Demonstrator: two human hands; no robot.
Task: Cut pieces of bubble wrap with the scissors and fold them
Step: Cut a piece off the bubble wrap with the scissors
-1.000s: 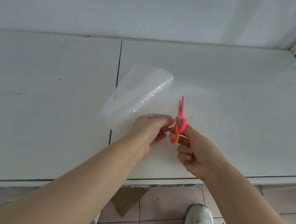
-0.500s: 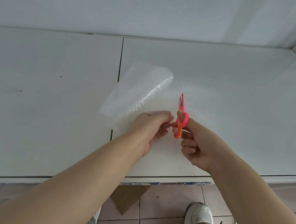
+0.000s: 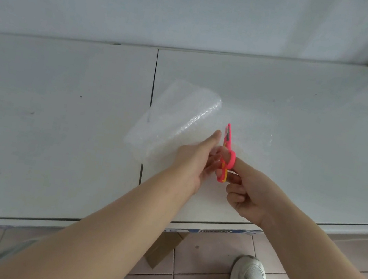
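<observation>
A clear sheet of bubble wrap [image 3: 177, 116] lies on the white table [image 3: 299, 138], its left part folded over and raised. My right hand [image 3: 249, 193] holds small pink scissors [image 3: 226, 153] with yellow inner loops, blades pointing away from me and nearly together. My left hand [image 3: 197, 158] sits just left of the scissors with its fingers stretched forward over the near edge of the bubble wrap. Whether the fingers pinch the sheet or only rest on it is hidden by the hand itself.
The table is two white panels with a dark seam [image 3: 153, 86] running under the wrap. A white wall stands behind. Below the front edge are pink floor tiles, a cardboard scrap [image 3: 165, 249] and my white shoe [image 3: 248, 275].
My left hand's fingers have straightened and reached forward along the wrap. The scissors have stayed in about the same place in my right hand.
</observation>
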